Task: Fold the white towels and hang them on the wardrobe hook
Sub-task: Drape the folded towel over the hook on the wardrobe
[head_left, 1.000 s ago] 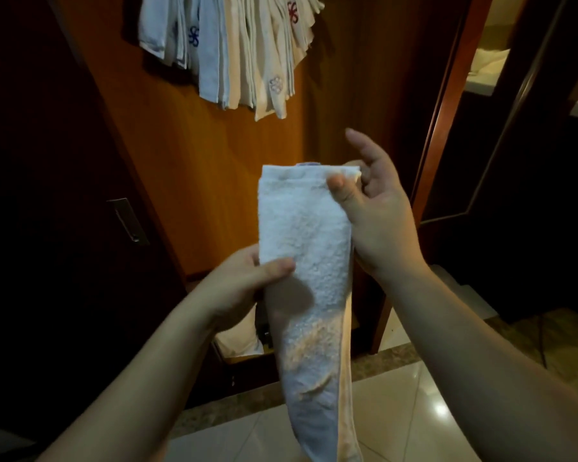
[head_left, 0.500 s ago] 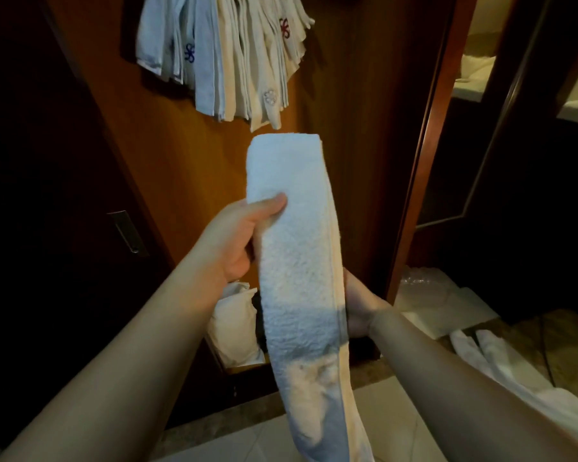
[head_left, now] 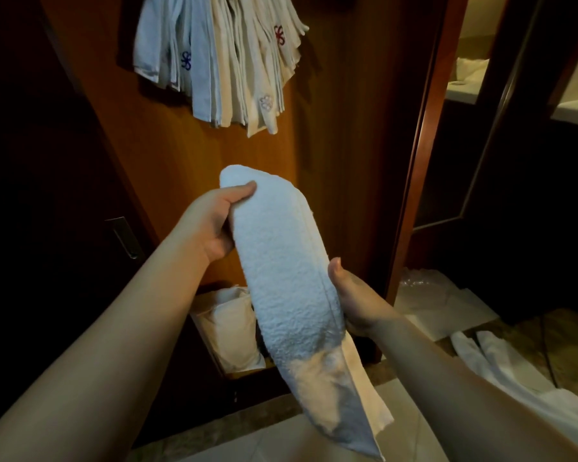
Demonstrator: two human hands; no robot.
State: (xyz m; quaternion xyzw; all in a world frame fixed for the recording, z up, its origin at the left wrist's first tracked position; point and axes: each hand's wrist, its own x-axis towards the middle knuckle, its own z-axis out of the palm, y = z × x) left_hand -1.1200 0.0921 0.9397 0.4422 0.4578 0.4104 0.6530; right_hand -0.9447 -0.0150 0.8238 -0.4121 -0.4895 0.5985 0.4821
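Note:
A long, narrow folded white towel [head_left: 287,278] hangs at a slant in front of me, its lower end reaching toward the floor. My left hand [head_left: 211,221] grips its upper end, thumb on the front face. My right hand [head_left: 354,295] holds the towel's right edge lower down, thumb up and fingers hidden behind the cloth. Above, several folded white towels [head_left: 227,58] with small embroidered marks hang in a bunch against the wooden wardrobe panel [head_left: 331,145]. The hook itself is hidden by them.
A dark wardrobe door with a metal handle [head_left: 124,238] stands at the left. A white bag [head_left: 231,328] sits in the wardrobe bottom. More white cloth [head_left: 501,361] and plastic wrap [head_left: 431,295] lie on the tiled floor at the right.
My right hand left the towel's top and now holds its right edge lower down. My left hand moved up to the top end. The towel now tilts to the left.

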